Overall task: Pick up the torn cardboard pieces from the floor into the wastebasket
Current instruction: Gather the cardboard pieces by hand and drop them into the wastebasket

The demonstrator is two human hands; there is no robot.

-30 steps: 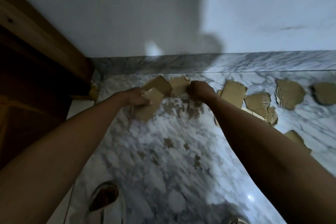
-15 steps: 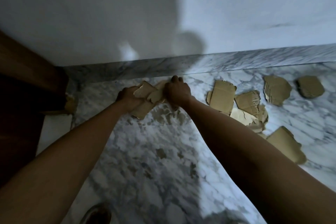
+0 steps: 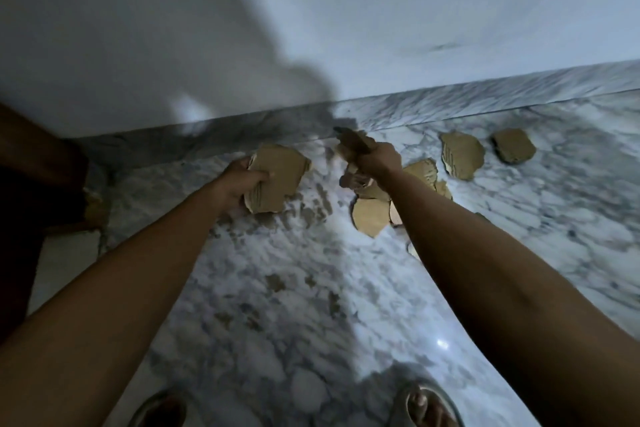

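two bare arms reach down over a white-and-grey marble floor (image 3: pixel 277 288) toward the marble skirting (image 3: pixel 485 97) at its far edge, below a pale wall (image 3: pixel 381 10). the left hand (image 3: pixel 239 184) is clenched around a stack of torn brown corrugated cardboard pieces (image 3: pixel 277 177), thumb across the top sheet, the stack held up just short of the skirting. the right hand (image 3: pixel 375 158) grips a smaller torn brown cardboard scrap (image 3: pixel 353 142) — blurred, raised above the floor near the skirting. more torn brown cardboard pieces lie flat on the floor: a rounded piece (image 3: pixel 370 217) just beside the right forearm, a ragged cluster (image 3: pixel 420 172) partly hidden behind that wrist, and two separate pieces further right along the far edge, one ribbed (image 3: pixel 460 156) and one darker and squarish (image 3: pixel 514 146). dark wooden furniture (image 3: pixel 31 184) stands at the floor's left edge. sandalled feet show at the near edge — the right foot (image 3: pixel 426 406) clearest. no wastebasket is in view.
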